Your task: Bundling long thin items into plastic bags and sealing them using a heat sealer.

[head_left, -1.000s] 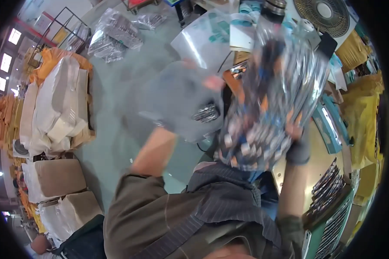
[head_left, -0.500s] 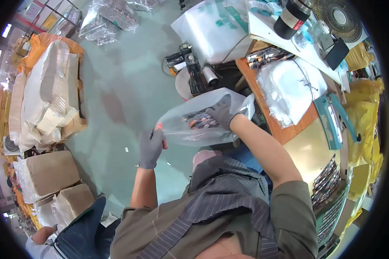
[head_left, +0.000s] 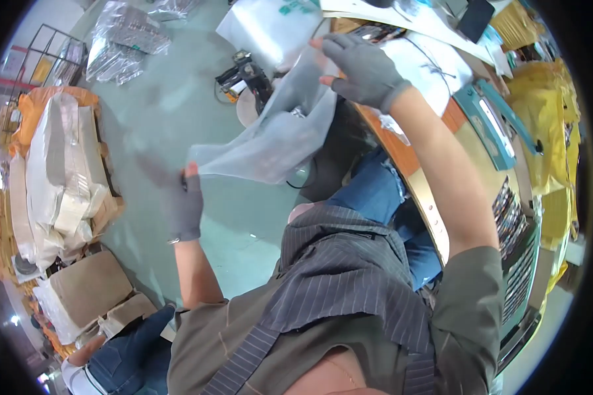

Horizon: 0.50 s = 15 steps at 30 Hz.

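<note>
A translucent plastic bag [head_left: 270,145] is stretched between my two hands above the floor. Faint darker shapes show through its lower part, too blurred to name. My left hand [head_left: 186,204], in a grey fingertipless glove, pinches the bag's left corner. Higher up and to the right, my right hand [head_left: 366,69], gloved the same way, grips the bag's upper right edge between thumb and fingers, close to the table's edge.
On the right stands a wooden table [head_left: 451,122] with a teal sealer-like tool [head_left: 484,122] and clear plastic sheeting [head_left: 415,66]. A black machine [head_left: 250,79] stands on the floor ahead. Wrapped stacks [head_left: 46,178] and cartons [head_left: 89,286] line the left, near another person [head_left: 132,355].
My right hand has come out of the bag and risen to its upper edge. My left hand has moved left and down, pulling the bag taut on a slant.
</note>
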Motion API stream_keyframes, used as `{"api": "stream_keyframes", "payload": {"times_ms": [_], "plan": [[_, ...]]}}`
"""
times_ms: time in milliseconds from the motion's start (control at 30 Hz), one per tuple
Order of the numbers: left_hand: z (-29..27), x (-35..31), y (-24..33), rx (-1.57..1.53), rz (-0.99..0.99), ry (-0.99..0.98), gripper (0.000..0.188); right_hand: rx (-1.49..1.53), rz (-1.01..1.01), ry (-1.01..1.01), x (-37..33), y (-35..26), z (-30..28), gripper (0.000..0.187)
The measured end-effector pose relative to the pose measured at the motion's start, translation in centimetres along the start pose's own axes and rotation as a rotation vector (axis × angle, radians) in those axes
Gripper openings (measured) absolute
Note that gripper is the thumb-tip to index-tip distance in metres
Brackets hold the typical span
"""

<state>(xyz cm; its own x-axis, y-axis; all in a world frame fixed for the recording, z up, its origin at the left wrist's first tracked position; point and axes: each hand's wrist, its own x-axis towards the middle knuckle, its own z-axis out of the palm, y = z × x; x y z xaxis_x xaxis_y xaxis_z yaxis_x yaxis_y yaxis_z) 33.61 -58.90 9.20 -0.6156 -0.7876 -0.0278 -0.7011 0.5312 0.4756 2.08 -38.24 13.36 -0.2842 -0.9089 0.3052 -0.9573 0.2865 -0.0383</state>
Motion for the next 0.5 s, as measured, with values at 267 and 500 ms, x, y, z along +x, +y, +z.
{"api": "stream_keyframes", "payload": {"times_ms": [267,500], "plan": [[5.5,-1.4,19.1,-0.751,0.754,0.235,0.022,0.137,1.041,0.256,-27.8,0.3,2.1,0.036],[24.8,7.4,32.9,-0.191,1.235,-0.015,0.021,-0.251,1.146,0.201,-43.1,-7.3,2.0,0.042]]}}
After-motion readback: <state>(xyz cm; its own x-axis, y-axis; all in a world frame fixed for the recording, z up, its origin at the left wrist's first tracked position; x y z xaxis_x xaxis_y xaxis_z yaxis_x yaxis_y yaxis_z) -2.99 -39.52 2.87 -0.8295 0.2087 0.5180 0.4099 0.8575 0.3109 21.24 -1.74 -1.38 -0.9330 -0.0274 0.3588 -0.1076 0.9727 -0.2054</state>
